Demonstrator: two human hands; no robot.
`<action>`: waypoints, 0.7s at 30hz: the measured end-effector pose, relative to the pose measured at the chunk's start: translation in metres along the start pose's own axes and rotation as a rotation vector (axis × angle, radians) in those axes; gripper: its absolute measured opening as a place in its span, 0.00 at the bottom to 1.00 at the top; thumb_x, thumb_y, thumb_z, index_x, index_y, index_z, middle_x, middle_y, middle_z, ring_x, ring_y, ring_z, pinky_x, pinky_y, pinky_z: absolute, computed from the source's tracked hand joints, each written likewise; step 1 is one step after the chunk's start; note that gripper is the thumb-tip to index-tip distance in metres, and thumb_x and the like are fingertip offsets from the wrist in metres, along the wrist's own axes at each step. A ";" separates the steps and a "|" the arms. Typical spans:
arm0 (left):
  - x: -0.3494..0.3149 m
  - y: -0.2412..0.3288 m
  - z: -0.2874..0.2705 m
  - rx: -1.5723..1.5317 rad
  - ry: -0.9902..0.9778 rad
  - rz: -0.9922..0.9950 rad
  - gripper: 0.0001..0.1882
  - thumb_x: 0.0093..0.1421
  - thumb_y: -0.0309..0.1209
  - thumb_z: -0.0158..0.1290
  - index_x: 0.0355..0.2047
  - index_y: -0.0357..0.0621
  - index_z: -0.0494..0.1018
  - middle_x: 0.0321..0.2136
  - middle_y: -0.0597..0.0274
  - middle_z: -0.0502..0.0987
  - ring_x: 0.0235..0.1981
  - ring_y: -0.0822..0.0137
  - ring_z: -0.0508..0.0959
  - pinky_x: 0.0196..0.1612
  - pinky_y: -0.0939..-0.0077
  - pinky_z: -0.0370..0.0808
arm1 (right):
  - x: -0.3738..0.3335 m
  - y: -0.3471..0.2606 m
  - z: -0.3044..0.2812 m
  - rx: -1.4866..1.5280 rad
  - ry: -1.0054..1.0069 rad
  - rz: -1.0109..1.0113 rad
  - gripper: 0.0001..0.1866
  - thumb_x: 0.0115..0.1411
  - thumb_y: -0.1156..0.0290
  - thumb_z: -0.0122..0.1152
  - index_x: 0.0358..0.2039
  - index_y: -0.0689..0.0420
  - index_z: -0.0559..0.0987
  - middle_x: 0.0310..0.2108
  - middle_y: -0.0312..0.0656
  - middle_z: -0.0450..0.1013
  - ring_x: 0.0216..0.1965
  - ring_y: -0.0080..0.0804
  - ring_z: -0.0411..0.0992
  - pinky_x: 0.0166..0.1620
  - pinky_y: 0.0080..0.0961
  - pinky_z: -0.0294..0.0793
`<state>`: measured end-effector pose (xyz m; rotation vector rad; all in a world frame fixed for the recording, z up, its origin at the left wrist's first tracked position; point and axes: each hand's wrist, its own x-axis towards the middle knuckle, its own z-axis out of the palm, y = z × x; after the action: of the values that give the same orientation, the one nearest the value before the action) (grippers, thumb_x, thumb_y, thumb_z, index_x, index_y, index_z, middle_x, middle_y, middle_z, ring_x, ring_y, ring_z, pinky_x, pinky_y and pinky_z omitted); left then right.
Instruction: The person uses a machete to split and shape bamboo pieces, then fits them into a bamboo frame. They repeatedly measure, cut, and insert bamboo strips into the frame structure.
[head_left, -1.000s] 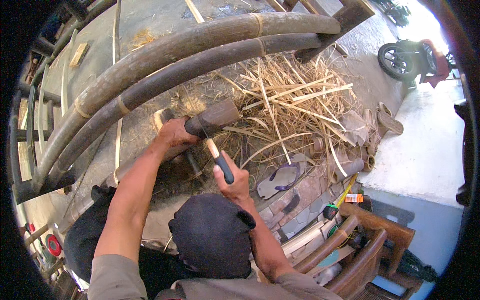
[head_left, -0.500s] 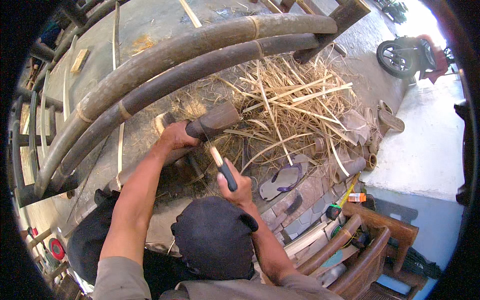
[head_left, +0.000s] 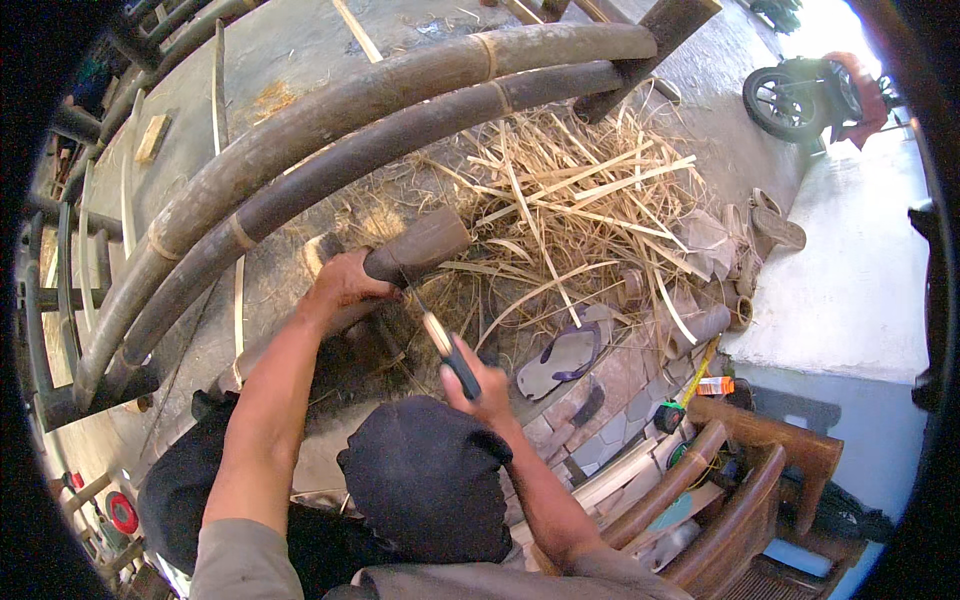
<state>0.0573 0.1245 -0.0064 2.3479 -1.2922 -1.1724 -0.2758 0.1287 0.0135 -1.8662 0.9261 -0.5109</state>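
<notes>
A thick dark bamboo pole [head_left: 428, 243] slants across the middle of the view, its near length running down to the left under my arm. My left hand [head_left: 345, 281] is closed around the pole just left of the cut spot, pressing it from above. In my right hand [head_left: 482, 388] is the handle of a saw [head_left: 438, 333], pale wood at the front and black at the grip. Its thin blade meets the bamboo beside my left fingers; the teeth are too small to make out.
Beyond the hands, a curved bamboo frame [head_left: 370, 130] arches across. Pale bamboo strips and shavings [head_left: 580, 190] lie heaped right of it. A sandal [head_left: 568, 358], a tape measure [head_left: 669, 416] and a wooden chair [head_left: 730, 510] are at right; a motorcycle [head_left: 800, 105] stands far off.
My right hand has drawn the saw slightly back and down, away from the bamboo, with more blade showing. My left hand keeps its grip on the pole. The whole view has shifted a little.
</notes>
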 end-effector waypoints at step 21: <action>-0.006 0.001 -0.001 -0.075 0.024 0.008 0.52 0.33 0.60 0.71 0.57 0.43 0.75 0.50 0.44 0.81 0.52 0.46 0.80 0.57 0.57 0.74 | -0.007 -0.009 -0.015 -0.162 -0.062 -0.014 0.31 0.61 0.61 0.64 0.63 0.58 0.72 0.32 0.55 0.80 0.25 0.49 0.79 0.30 0.38 0.78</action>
<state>0.0555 0.1281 -0.0020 2.2943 -1.2264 -1.1659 -0.2876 0.1278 0.0286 -2.0234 0.9370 -0.3941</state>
